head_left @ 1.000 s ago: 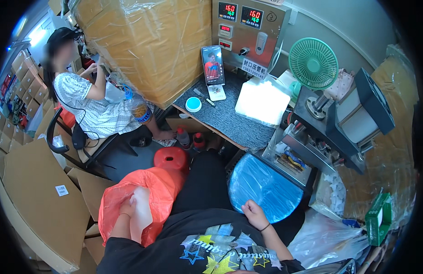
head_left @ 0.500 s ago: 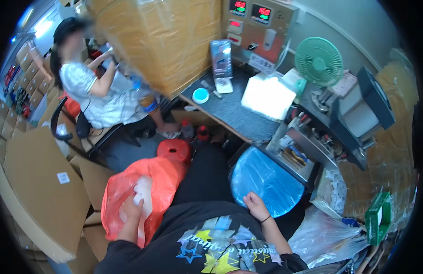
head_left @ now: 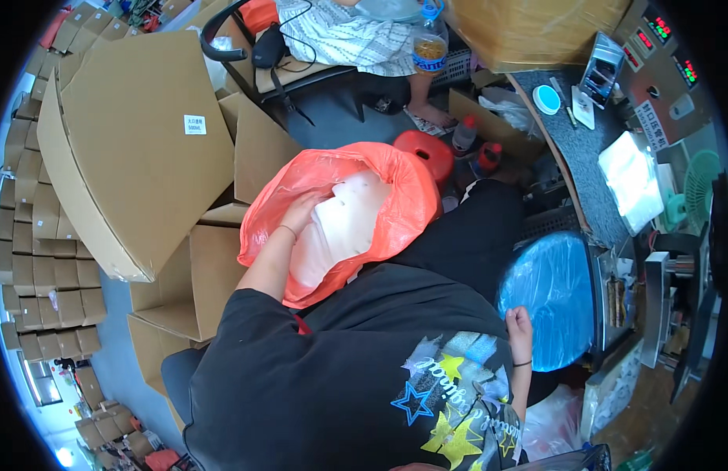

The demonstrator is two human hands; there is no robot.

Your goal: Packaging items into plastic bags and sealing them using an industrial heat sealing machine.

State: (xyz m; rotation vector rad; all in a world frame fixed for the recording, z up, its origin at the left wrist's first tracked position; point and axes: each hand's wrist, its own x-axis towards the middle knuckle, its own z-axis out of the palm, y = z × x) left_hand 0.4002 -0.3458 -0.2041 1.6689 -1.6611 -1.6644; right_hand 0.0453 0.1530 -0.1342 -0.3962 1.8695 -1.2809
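Note:
Inside an open red plastic bag (head_left: 415,184) on my lap lie white, thin, sheet-like pieces (head_left: 352,208), stacked loosely. My left hand (head_left: 299,212) reaches into this bag, its fingers closed at the left edge of the white sheets and partly hidden by them. My right hand (head_left: 519,323) is curled by the left rim of a round container lined with blue plastic (head_left: 556,290). What its fingers hold, if anything, does not show.
An open cardboard box (head_left: 136,133) stands at the left. Right of me is a grey-topped workbench (head_left: 576,145) with a bright white stack of film (head_left: 631,180), a phone (head_left: 602,69) and a green fan (head_left: 702,180). A red stool (head_left: 427,153) and a seated person (head_left: 340,35) are ahead.
My view has swung to the left and down, so the bench has shifted right. My left hand now reaches farther into the red bag. The right hand stays curled by the blue-lined container.

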